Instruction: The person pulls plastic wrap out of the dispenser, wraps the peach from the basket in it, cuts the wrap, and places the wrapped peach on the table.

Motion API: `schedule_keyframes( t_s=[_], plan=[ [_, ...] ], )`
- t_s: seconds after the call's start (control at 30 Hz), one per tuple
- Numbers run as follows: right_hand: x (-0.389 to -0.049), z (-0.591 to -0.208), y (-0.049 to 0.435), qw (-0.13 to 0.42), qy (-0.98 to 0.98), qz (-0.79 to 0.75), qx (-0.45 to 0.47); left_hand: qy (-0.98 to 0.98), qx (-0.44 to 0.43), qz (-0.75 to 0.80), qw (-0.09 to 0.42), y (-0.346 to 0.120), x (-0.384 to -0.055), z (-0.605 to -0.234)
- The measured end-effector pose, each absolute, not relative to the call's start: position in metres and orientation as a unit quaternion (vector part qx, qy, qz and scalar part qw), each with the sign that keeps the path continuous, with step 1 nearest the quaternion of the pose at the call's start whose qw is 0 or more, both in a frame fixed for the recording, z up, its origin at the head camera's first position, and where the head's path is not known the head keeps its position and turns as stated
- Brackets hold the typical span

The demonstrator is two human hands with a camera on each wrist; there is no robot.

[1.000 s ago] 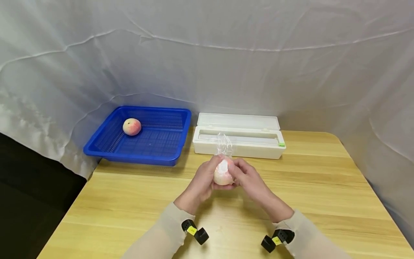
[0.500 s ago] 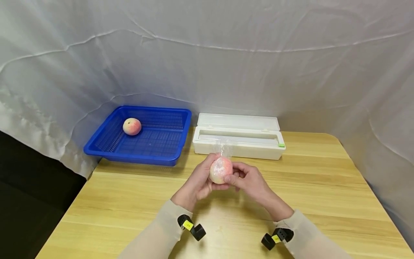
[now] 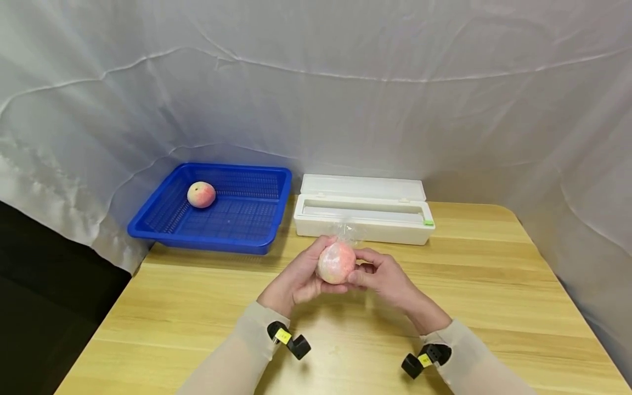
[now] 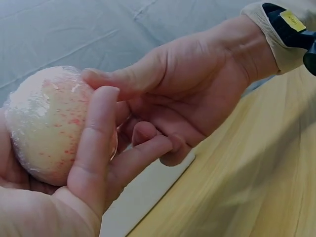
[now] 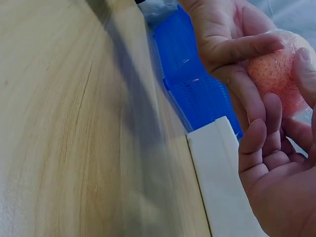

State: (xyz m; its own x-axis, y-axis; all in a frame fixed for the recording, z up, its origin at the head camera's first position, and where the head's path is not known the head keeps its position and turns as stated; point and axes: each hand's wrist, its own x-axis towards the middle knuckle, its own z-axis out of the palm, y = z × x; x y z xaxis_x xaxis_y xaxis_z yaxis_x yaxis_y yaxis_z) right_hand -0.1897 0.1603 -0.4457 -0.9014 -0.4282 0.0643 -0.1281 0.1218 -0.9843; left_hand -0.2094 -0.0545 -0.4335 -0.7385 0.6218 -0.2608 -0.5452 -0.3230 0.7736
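Observation:
A pink and cream peach, wrapped in clear plastic wrap, is held up over the middle of the table. My left hand cradles it from the left, the fingers curled beneath it. At its right side my right hand grips it, thumb tip on the wrapped surface; its other fingers are curled, as the right wrist view shows. A loose tuft of plastic wrap sticks up behind the fruit. In the left wrist view the film on the peach looks shiny and creased.
Beyond the hands is a white plastic-wrap box with its lid raised and a green tab at the right end. To the left stands a blue basket holding another peach, unwrapped. A pale curtain hangs behind the wooden table.
The peach has turned in the hands and shifted slightly left. My right thumb has moved from its front down to its lower right side. The tuft of wrap has spread out.

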Motion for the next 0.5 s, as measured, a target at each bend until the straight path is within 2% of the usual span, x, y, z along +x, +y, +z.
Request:
schedule_keyframes(
  t_s=[0.27,0.5],
  plan=[
    [-0.186,-0.443,0.157,0.134,0.744,-0.636,-0.156,0.493,0.073,0.788,0.361,-0.052,-0.205,-0.430],
    [-0.186,-0.441,0.155,0.127,0.729,-0.663,-0.110,0.545,0.083,0.773,0.314,-0.047,-0.196,-0.422]
  ],
)
